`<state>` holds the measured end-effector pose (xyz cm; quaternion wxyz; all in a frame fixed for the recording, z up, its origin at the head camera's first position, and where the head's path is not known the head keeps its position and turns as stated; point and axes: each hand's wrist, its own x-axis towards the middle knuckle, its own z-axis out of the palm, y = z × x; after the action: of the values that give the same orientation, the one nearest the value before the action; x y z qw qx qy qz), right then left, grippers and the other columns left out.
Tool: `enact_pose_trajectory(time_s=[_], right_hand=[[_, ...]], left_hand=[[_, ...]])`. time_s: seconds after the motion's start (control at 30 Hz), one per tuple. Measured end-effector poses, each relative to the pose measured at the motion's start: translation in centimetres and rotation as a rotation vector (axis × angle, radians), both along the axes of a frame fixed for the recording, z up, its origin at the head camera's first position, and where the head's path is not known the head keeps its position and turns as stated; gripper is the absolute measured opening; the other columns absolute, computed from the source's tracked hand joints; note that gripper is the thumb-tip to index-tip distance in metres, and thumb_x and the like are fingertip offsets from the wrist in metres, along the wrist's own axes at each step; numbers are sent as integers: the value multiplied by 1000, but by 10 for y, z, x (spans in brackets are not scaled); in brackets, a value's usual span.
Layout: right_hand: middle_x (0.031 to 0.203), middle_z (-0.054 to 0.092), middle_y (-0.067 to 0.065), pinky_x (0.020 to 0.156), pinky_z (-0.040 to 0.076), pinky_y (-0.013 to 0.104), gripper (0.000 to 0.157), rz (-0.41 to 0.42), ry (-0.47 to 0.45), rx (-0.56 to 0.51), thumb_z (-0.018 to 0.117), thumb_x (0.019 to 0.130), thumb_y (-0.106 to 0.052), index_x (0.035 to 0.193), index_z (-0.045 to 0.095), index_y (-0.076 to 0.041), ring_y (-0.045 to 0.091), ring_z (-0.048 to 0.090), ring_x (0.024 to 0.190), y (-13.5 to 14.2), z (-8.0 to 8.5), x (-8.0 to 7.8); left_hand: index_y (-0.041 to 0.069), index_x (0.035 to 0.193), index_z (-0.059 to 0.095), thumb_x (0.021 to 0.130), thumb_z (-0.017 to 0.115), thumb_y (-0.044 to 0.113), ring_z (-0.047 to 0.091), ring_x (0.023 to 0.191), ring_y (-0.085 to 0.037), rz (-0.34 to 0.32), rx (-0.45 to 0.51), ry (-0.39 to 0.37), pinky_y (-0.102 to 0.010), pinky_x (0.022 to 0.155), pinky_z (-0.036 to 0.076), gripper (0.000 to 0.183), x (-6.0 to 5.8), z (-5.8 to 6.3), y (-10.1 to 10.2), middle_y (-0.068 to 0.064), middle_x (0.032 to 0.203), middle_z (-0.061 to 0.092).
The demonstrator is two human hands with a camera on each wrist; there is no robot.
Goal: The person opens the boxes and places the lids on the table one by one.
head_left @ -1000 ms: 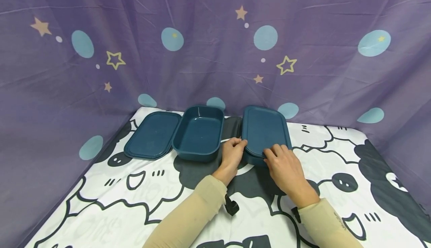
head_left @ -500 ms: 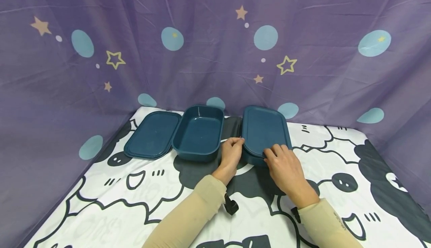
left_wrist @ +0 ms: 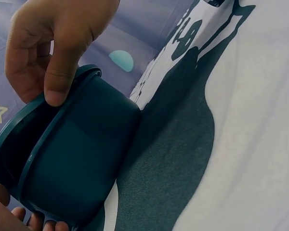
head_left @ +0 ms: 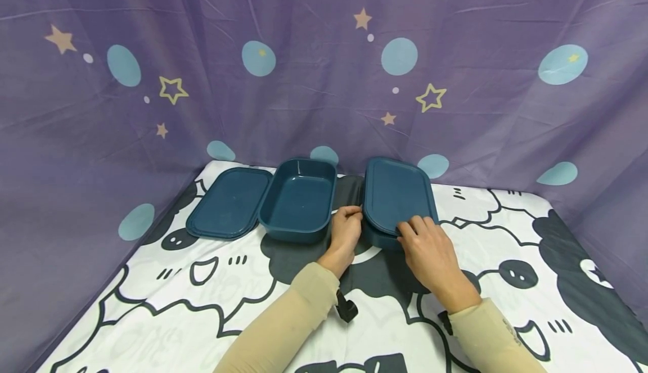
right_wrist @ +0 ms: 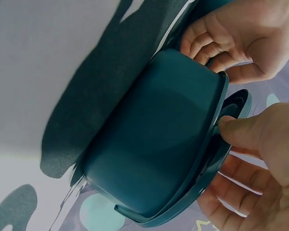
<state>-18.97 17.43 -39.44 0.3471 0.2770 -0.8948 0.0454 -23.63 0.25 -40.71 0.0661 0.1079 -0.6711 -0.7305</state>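
Note:
A dark blue food container (head_left: 379,240) stands right of centre, its lid (head_left: 400,196) lying over it with the near edge raised off the rim. My right hand (head_left: 430,252) pinches that near edge; in the right wrist view the thumb (right_wrist: 241,130) reaches under the lid and the fingers lie on its outer face. A dark gap shows between lid and container in the left wrist view. At the container's left side my left hand (head_left: 346,231) holds the wall near the corner, fingers (right_wrist: 204,43) curled against it and thumb close to the rim.
Left of the left hand stands a matching open container (head_left: 301,198) with nothing inside. Beside it, further left, a second lid (head_left: 233,201) lies flat. The cartoon-print cloth (head_left: 202,317) covers the table, and a purple curtain (head_left: 324,80) hangs close behind.
My left hand has shifted slightly left, its fingertips off the lid's edge and down at the container's side. The lid sits slightly higher; my right hand has barely moved.

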Motion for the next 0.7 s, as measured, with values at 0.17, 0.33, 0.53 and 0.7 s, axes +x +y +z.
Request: enact_pose_trajectory(time_s=[0.17,0.33,0.53,0.7], right_hand=[[86,55,13,57,42,41,26,0,11,-4,76,78,-7,100,64,-1,32,49,73,0,1,0],[86,55,13,57,43,41,26,3,15,-2,76,78,-7,100,64,-1,32,50,73,1,2,0],[86,55,13,56,43,40,28,6,23,6,76,77,-6,101,63,-1,32,50,72,1,2,0],[87,56,14,55,43,40,29,8,26,9,76,78,-6,104,64,-1,32,50,72,1,2,0]], left_hand=[[2,107,66,87,57,6,58,88,-22,-4,-35,1,-32,75,47,23,0,-2,0,-10,103,65],[0,108,67,83,59,3,59,94,-22,3,-51,5,-34,82,48,26,0,-3,2,-12,106,65],[-2,107,67,78,62,0,59,86,-18,-1,-37,6,-28,77,47,29,-1,-5,2,-10,95,66],[-2,107,67,79,62,0,59,90,-20,-2,-42,0,-31,80,48,28,-1,-5,3,-11,98,65]])
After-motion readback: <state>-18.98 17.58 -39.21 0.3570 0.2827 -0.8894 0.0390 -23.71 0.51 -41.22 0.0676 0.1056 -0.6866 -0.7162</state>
